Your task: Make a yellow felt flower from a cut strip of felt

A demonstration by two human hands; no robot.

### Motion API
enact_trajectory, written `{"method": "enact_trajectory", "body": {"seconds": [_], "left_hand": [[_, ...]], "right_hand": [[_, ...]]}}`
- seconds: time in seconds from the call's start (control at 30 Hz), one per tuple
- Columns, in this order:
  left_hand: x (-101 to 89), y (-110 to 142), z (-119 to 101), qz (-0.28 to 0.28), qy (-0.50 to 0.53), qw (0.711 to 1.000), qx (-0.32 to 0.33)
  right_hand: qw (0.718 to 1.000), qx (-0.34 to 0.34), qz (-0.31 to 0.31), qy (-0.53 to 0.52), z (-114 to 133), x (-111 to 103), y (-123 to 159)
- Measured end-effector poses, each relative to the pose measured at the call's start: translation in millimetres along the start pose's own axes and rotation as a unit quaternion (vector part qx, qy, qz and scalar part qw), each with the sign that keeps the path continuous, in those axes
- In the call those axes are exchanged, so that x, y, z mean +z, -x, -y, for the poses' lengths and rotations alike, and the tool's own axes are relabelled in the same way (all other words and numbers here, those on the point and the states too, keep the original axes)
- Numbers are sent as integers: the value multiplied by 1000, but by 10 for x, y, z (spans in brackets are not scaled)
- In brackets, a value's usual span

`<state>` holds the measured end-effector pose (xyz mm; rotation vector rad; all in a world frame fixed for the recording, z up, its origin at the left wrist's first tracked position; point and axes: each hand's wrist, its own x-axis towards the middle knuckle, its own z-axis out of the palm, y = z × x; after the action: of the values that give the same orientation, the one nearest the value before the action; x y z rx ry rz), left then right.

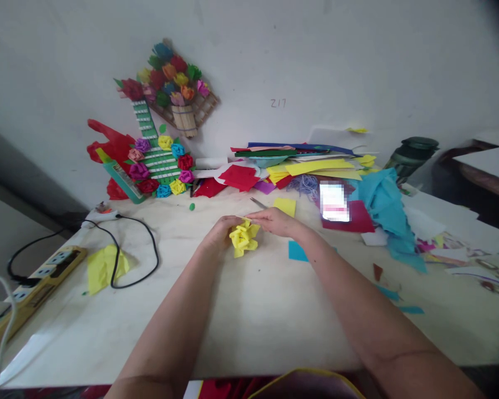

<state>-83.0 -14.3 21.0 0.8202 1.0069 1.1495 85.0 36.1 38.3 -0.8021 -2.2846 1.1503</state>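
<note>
A yellow crepe-paper flower (244, 239) with folded, open petals is held just over the table between both hands. Its left side is gripped by my left hand (223, 229), whose fingertips are mostly hidden behind the petals. My right hand (275, 221) comes from the other side, fingers pressed together at the flower's upper back edge. A thin pale bit shows between the fingertips, too small to name. Just behind my right hand lies a pair of scissors (258, 203), partly covered by it. A yellow paper square (285, 207) and a blue paper piece (298, 251) lie nearby.
Paper sheets (316, 167) are stacked along the wall. A phone (334, 202) rests on dark red paper, beside crumpled blue crepe paper (385, 202). At left are a power strip (45, 280), a black cable (158, 260), a glue bottle (122, 180) and a flower-trimmed guitar craft (162, 163).
</note>
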Motion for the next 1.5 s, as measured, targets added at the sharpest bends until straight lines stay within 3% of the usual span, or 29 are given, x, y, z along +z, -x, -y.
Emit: {"method": "enact_trajectory", "body": {"seconds": [0.1,0.47,0.83,1.17,1.5], "left_hand": [[-14,-16,22,-6,17,1000,4],[-12,-23,31,-13,-4,999,35],[-1,27,16,23,-43,997,59],[-16,6,25,72,-62,994,54],[-13,-2,40,67,-38,996,46]], "right_hand": [[996,-46,-25,70,-3,12,7],[965,-56,-33,255,-38,12,-2],[977,-64,-87,183,-31,93,-32],[953,-114,-118,255,-66,96,-59],[941,-138,-143,273,-78,102,-53]]}}
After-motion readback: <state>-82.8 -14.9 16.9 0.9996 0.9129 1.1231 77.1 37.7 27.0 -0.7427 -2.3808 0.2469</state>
